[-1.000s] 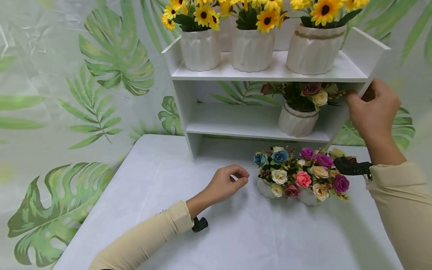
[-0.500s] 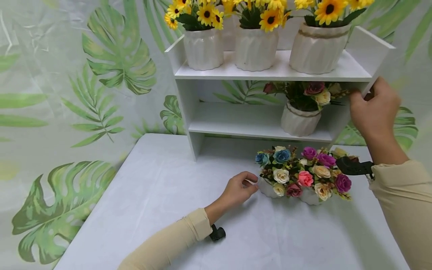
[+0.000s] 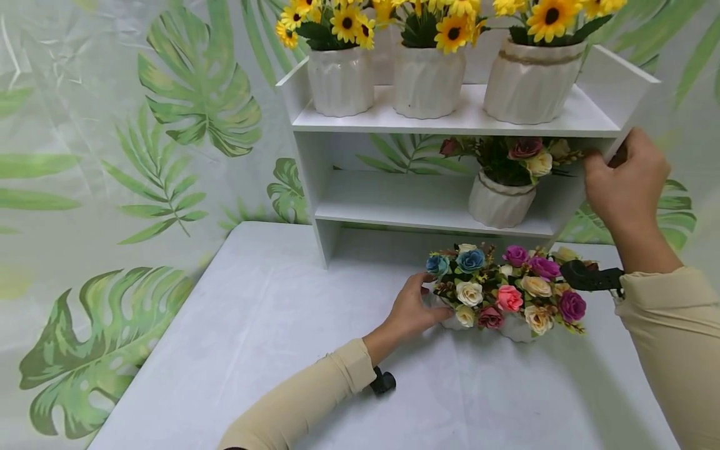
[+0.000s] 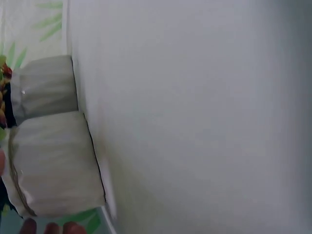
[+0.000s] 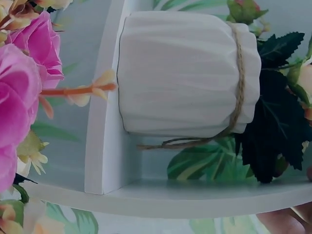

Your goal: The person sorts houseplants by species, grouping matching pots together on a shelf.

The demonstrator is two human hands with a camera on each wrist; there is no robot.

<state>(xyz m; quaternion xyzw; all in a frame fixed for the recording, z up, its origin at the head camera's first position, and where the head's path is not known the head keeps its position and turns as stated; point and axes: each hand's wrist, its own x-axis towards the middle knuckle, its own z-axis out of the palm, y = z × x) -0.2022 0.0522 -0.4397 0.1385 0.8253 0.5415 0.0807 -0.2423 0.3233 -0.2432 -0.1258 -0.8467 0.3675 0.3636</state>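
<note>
My left hand (image 3: 413,309) spreads around the left side of a white flowerpot with blue and cream roses (image 3: 469,294), thumb in front and fingers behind. In the left wrist view, its fingertips (image 4: 51,228) sit close to the white pot (image 4: 58,165), with a narrow gap showing. Beside that pot stands another one with purple, pink and cream roses (image 3: 534,287). My right hand (image 3: 630,181) grips the right side panel of a white shelf (image 3: 394,199); only part of its fingers (image 5: 280,222) shows in the right wrist view.
Three pots of yellow sunflowers (image 3: 430,81) stand on the top board. On the right of the middle board is a twine-tied white pot with dark red and cream roses (image 3: 500,200). A white-covered table (image 3: 270,312) lies below, before a leaf-patterned backdrop (image 3: 202,87).
My left hand has moved right across the table to the pot with blue roses, and its thumb and fingers have spread apart. My right hand stays on the shelf side.
</note>
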